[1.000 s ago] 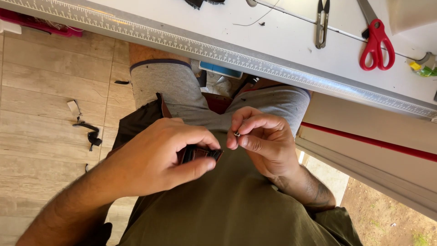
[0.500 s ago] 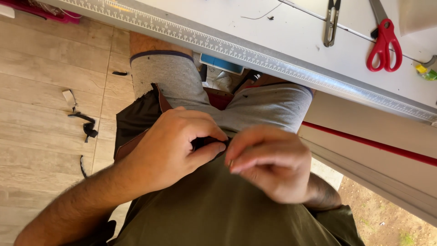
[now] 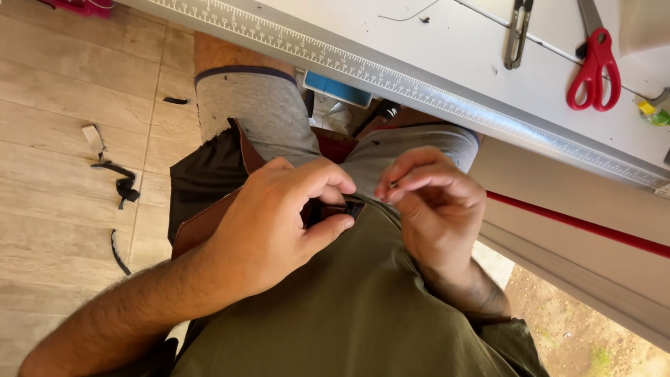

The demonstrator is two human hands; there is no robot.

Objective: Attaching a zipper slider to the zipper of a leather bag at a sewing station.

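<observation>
My left hand (image 3: 279,223) is closed around a small dark piece (image 3: 333,211), pinched between thumb and fingers just above the hem of my olive shirt (image 3: 349,314). My right hand (image 3: 436,202) sits beside it, fingertips pinched on a thin needle (image 3: 393,186) whose tip shows at the fingers. Both hands hover over my lap, above grey shorts (image 3: 265,119). A brown and dark piece of material (image 3: 209,174) lies under my left hand on the lap.
A white worktable (image 3: 447,42) with a ruler strip (image 3: 419,87) along its edge runs across the top. Red-handled scissors (image 3: 593,66) and small snips (image 3: 518,31) lie on it. Black scraps (image 3: 122,185) litter the wooden floor at the left.
My right hand pressed close against the left half a second ago, then drew back to the right with the needle pinched. The left hand stayed gripped on the dark piece.
</observation>
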